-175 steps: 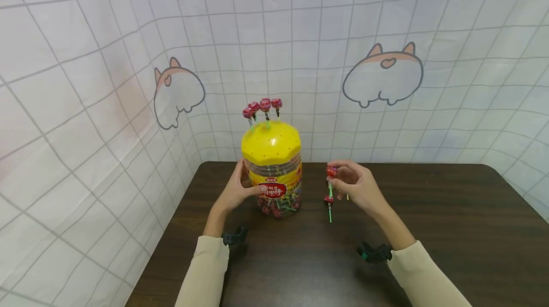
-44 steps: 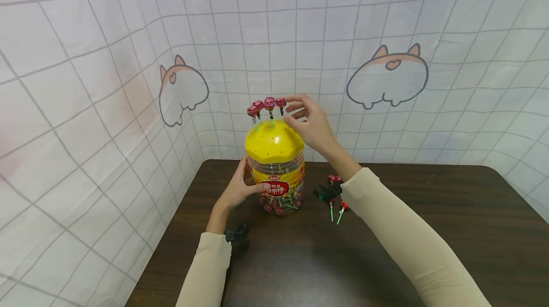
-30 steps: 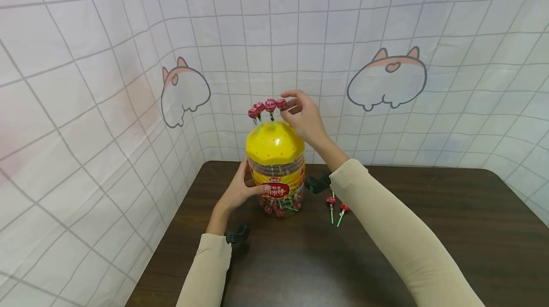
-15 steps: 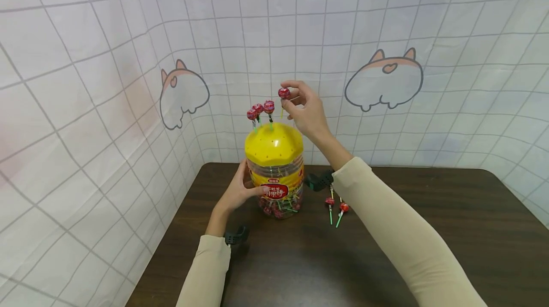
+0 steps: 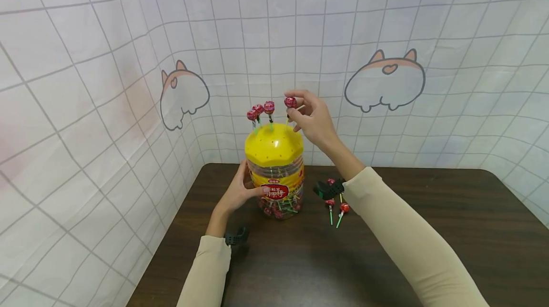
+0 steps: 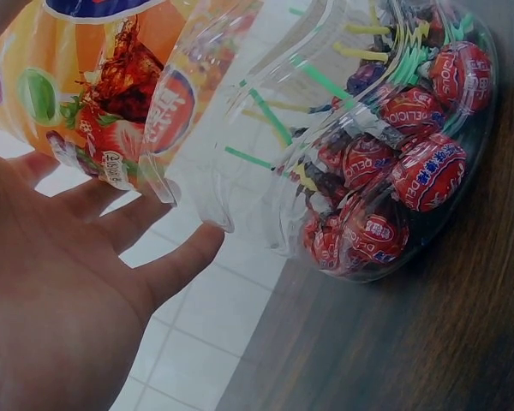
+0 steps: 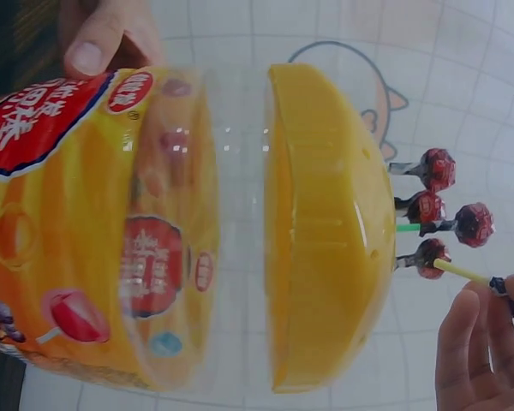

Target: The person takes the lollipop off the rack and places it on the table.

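My left hand (image 5: 237, 193) holds the side of a clear plastic candy jar (image 5: 276, 171), thumb across its front label and fingers round the far side. The jar has a domed yellow lid (image 5: 273, 145) with small holes. Several red-wrapped lollipops (image 5: 269, 107) stand up from the lid's back left. With finger and thumb my right hand (image 5: 315, 118) pinches another lollipop (image 5: 290, 102) by its head, yellow stick downward over the lid's right side. In the right wrist view that yellow stick (image 7: 461, 271) points toward the lid, its tip overlapping a standing lollipop.
Several loose lollipops (image 5: 344, 208) lie on the dark wooden table (image 5: 291, 264) right of the jar, partly covered by the right wrist's black strap (image 5: 329, 189). More lollipops (image 6: 430, 171) fill the jar's bottom. A white grid-patterned curtain (image 5: 317, 35) rises behind the table.
My right hand went from the loose lollipops up to the lid's rightmost lollipop and lifted it off. Since then it has come down and slightly right with it. My left hand stays on the jar.
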`<state>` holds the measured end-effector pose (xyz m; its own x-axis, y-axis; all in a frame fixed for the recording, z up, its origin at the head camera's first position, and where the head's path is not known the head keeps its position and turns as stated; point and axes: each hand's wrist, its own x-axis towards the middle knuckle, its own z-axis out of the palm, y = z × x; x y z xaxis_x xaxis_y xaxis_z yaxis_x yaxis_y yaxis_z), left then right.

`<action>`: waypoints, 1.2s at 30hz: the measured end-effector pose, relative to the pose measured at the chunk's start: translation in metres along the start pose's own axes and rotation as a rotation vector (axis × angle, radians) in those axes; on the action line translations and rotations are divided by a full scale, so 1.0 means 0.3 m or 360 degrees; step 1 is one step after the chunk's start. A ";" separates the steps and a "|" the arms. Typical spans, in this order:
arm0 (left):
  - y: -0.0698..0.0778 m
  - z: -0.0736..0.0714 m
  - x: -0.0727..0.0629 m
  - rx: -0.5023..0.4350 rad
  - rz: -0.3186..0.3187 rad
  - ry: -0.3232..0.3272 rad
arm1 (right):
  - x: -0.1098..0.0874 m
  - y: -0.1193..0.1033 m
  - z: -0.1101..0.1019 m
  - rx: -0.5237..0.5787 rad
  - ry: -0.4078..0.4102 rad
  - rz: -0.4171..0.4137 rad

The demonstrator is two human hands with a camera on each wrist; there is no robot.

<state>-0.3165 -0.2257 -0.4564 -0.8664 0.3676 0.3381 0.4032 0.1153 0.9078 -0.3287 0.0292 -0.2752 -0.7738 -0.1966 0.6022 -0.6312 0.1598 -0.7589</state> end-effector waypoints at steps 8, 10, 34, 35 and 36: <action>0.001 0.002 -0.001 0.0012 -0.0027 0.0006 | -0.035 0.023 -0.027 0.0010 -0.0056 0.0034; 0.000 0.002 -0.001 0.0008 -0.0033 0.0004 | -0.044 0.030 -0.034 0.0023 -0.0054 0.0047; 0.004 0.003 0.001 -0.0011 -0.0024 -0.0011 | -0.182 0.130 -0.152 0.0143 -0.0132 0.0226; 0.005 0.003 0.000 -0.0012 -0.0023 -0.0011 | -0.191 0.135 -0.158 0.0147 -0.0132 0.0236; 0.005 0.003 -0.001 -0.0011 -0.0016 -0.0013 | -0.199 0.141 -0.163 0.0148 -0.0131 0.0248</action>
<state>-0.3153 -0.2249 -0.4554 -0.8678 0.3742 0.3269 0.3924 0.1126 0.9129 -0.3117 0.0950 -0.3312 -0.8525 -0.2555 0.4561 -0.4935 0.1053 -0.8634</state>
